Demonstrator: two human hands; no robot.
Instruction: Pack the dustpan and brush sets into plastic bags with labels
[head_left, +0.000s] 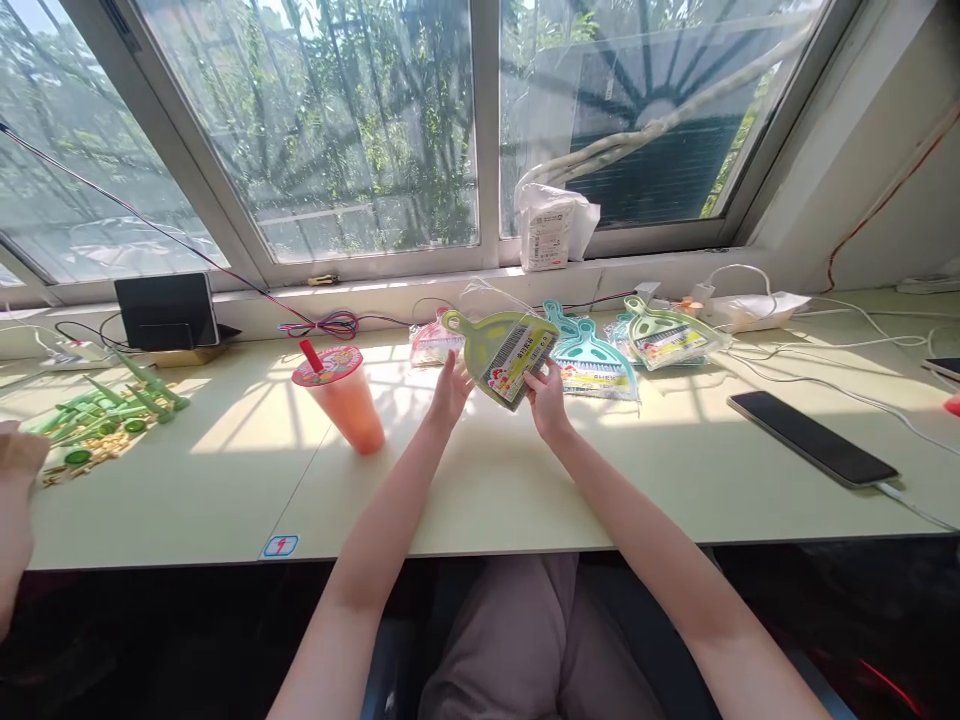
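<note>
A small green dustpan (487, 342) in clear packaging, with a printed barcode label, is held tilted above the table. My right hand (550, 405) grips its lower right edge, with fingers on the label side. At the dustpan's left edge is my left hand (448, 395), its thumb raised and apart; the other fingers are partly hidden, and I cannot tell whether they touch. Behind lie packaged teal dustpans (589, 350), another packaged green dustpan (664, 335) to the right, and a pink package (431, 345) to the left.
A lidded cup of orange drink (349, 405) with a red straw stands left of my arms. A phone (814, 438) with a cable lies at right. Green stalks (112, 405), a black tablet (166, 315) and another person's hand (19, 455) are at left. A white package (547, 235) sits on the sill.
</note>
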